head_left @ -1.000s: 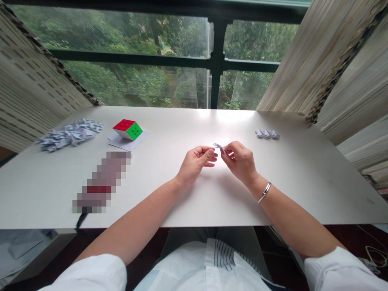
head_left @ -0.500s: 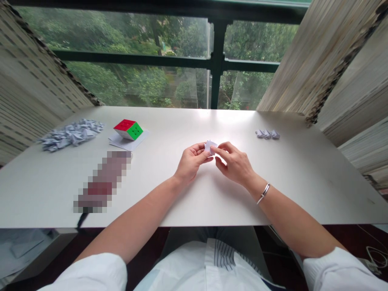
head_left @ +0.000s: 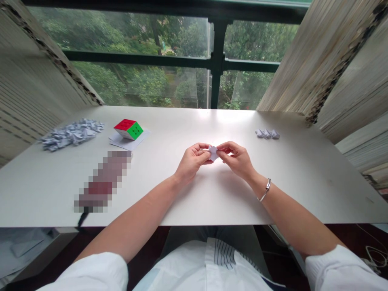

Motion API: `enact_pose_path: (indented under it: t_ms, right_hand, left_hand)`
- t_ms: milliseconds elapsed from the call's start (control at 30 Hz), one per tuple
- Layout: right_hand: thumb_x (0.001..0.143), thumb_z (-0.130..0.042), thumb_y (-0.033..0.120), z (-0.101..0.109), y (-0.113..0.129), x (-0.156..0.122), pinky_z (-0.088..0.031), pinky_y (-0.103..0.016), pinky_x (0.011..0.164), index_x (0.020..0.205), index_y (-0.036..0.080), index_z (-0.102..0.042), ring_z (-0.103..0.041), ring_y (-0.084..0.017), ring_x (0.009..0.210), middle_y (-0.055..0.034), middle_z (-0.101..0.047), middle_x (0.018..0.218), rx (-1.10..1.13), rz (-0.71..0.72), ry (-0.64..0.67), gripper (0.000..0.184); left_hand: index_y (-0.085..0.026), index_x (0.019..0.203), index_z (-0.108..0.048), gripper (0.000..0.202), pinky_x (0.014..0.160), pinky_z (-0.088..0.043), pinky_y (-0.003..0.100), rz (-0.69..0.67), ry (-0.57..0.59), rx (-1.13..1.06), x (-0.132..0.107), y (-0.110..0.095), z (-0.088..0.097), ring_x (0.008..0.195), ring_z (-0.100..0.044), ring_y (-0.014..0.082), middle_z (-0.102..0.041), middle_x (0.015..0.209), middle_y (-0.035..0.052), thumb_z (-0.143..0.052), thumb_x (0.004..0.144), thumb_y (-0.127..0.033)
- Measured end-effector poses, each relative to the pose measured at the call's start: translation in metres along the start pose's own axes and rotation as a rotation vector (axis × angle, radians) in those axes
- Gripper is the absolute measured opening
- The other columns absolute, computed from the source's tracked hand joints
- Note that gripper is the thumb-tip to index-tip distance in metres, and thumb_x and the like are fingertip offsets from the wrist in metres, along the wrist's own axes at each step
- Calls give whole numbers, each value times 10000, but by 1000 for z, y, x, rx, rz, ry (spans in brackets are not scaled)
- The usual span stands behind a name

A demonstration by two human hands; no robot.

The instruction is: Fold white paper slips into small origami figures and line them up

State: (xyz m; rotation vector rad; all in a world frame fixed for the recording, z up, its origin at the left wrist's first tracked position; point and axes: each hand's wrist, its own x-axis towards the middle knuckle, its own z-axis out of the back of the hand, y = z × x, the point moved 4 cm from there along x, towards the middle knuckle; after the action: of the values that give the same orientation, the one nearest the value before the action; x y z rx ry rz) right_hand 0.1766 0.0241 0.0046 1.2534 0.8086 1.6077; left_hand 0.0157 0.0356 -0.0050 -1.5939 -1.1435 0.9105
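The left hand [head_left: 192, 160] and right hand [head_left: 237, 159] pinch a small folded paper piece [head_left: 213, 153] between their fingers over the tabletop [head_left: 281, 194]; left of the fingers lie a paper heap [head_left: 71, 134] and Rubik's cube [head_left: 129, 129], right a paper row [head_left: 267, 134].

The small paper [head_left: 213, 153] looks wide now, not thin like before. The left hand [head_left: 192, 161] was not on it at first, but now it pinches the paper too, with the right hand [head_left: 237, 161] on the other side. The bracelet [head_left: 265, 190] has turned a bit.
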Motion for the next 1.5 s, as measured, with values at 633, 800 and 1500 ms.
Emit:
enact_pose_path:
  t_ms: [633,800,1500]
  right_hand:
    - [784,-728,433,-3,-5,-1,-547,-273,620,1006,188,-677,-624,-141,701,-19,-678,794,115,-76,-37,334]
    - [780,-737,430,-2,-4,-2,-538,-274,620,878,182,-646,-627,-142,687,-21,-676,774,44,-87,-93,283]
    - [874,-606,228,-4,21,-12,-590,-278,666,913,229,-649,-667,-143,782,-13,-670,882,-305,295,-159,58]
  left_hand:
    - [-127,891,-669,333,774,-576,343,-2,-17,-68,0,5,-1,740,-666,145,-706,788,32,-818,696,-352]
    - [-155,887,-621,317,784,-574,353,-27,-75,-113,1,5,1,726,-669,136,-712,795,10,-818,689,-305]
    - [-161,822,-610,258,827,-575,377,8,16,-172,-2,6,-6,770,-666,136,-683,805,1,-769,757,-354]
